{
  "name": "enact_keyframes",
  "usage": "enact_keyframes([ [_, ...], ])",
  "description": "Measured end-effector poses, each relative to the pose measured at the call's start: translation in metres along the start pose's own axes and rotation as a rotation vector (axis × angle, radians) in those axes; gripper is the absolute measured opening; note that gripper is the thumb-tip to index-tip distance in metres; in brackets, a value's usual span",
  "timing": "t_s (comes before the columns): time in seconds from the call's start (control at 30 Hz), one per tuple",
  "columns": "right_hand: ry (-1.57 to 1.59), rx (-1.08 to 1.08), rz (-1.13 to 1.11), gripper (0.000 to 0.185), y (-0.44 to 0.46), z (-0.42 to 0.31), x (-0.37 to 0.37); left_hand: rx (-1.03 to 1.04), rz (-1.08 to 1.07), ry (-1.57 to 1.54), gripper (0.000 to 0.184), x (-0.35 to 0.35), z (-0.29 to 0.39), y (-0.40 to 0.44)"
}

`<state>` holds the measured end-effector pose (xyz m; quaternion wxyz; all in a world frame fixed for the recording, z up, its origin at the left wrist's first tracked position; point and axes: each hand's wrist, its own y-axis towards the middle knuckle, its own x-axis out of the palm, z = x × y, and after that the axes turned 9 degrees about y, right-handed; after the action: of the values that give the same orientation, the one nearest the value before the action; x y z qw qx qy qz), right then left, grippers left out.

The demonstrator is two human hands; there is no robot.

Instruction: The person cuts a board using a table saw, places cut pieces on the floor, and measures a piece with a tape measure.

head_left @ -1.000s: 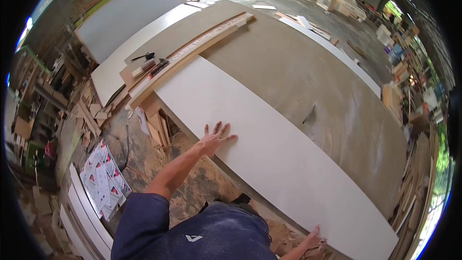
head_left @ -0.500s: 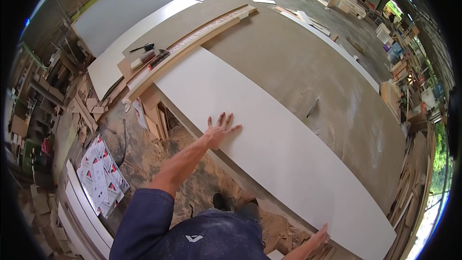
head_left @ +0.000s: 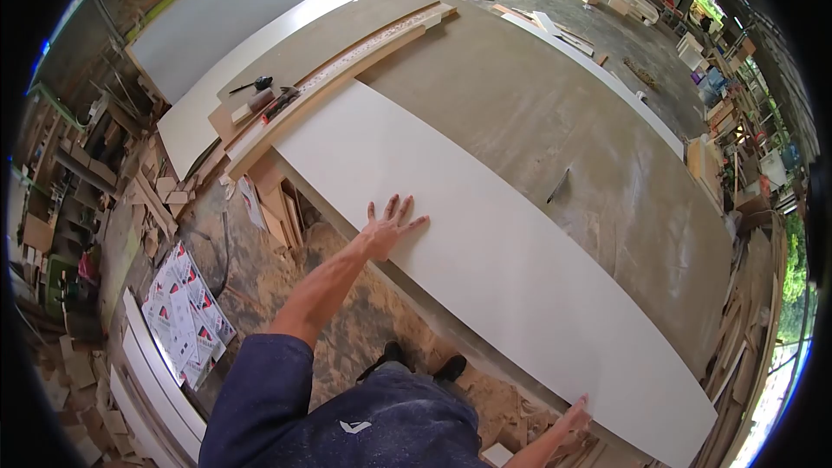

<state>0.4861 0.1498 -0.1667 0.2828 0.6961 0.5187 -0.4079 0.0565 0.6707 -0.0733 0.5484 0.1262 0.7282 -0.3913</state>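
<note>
A long white panel [head_left: 485,251] lies flat along the near side of a brown tabletop [head_left: 537,121]. My left hand [head_left: 388,227] rests on the panel near its front edge, fingers spread. At the panel's near edge on the right, my right hand [head_left: 574,420] touches the rim; some of its fingers are hard to make out. The panel's far left end lies against a wooden strip assembly [head_left: 347,69]. A thin dark pen-like object [head_left: 558,186] lies on the brown surface beyond the panel.
Tools [head_left: 279,104] lie beside the strips at the left. A pale board [head_left: 225,22] leans at the back left. Printed sheets [head_left: 186,316] and long white boards [head_left: 160,373] are at the lower left. Wood scraps [head_left: 156,199] litter the floor. A person's feet show at the top.
The camera view has shifted slightly, and both of my feet now show below. My hands remain on the panel in nearly the same places. The person in the background has moved left.
</note>
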Motion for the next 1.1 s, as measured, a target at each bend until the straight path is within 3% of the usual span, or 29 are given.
enact_keyframes([
  [0.13, 0.063, 0.011, -0.025, 0.058, -0.006, -0.008, -0.005, -0.006, 0.038, -0.003, 0.134, 0.006, -0.003, 0.004],
  [0.23, 0.369, -0.121, -0.224, 0.056, -0.001, 0.005, -0.011, 0.009, 0.014, -0.024, 0.134, 0.001, -0.002, 0.001],
  [0.3, 0.571, -0.177, -0.101, 0.047, 0.0, 0.028, 0.003, 0.041, -0.009, -0.035, 0.134, -0.002, -0.001, 0.003],
  [0.37, 0.929, -0.125, -0.351, 0.041, -0.012, 0.041, -0.015, -0.01, 0.017, -0.052, 0.135, 0.004, -0.002, 0.005],
  [0.43, 0.827, -0.066, -0.252, 0.033, -0.024, 0.068, -0.017, -0.009, 0.029, -0.042, 0.13, 0.001, -0.002, 0.003],
  [0.5, 0.937, -0.075, -0.382, 0.025, -0.026, 0.119, -0.017, -0.039, 0.04, 0.033, 0.118, 0.006, 0.01, -0.002],
  [0.57, 1.024, 0.162, -0.289, 0.015, -0.047, 0.124, -0.04, -0.05, 0.213, 0.023, 0.115, 0.049, 0.002, 0.004],
  [0.6, 1.053, 0.235, -0.302, 0.015, -0.053, 0.124, -0.056, -0.045, 0.172, -0.005, 0.11, 0.038, 0.012, -0.011],
  [0.7, 1.165, 0.364, -0.2, 0.025, -0.028, 0.142, -0.078, 0.03, 0.43, -0.113, 0.097, 0.089, -0.001, -0.012],
  [0.77, 1.208, 0.341, -0.235, 0.03, 0.017, 0.18, -0.078, -0.019, 0.358, -0.069, 0.089, 0.092, 0.003, -0.027],
  [0.93, 1.134, 0.37, 0.06, 0.048, 0.122, 0.169, -0.089, -0.062, 0.352, -0.137, 0.088, 0.093, 0.022, -0.043],
  [1.0, 1.1, 0.406, -0.002, 0.053, 0.161, 0.171, -0.098, -0.199, 0.253, -0.135, 0.084, 0.083, 0.046, -0.054],
  [1.07, 1.021, 0.445, -0.096, 0.074, 0.207, 0.183, -0.087, -0.235, 0.247, -0.171, 0.083, 0.078, 0.061, -0.057],
  [1.1, 1.027, 0.44, -0.11, 0.074, 0.224, 0.183, -0.088, -0.27, 0.227, -0.221, 0.081, 0.078, 0.072, -0.059],
])
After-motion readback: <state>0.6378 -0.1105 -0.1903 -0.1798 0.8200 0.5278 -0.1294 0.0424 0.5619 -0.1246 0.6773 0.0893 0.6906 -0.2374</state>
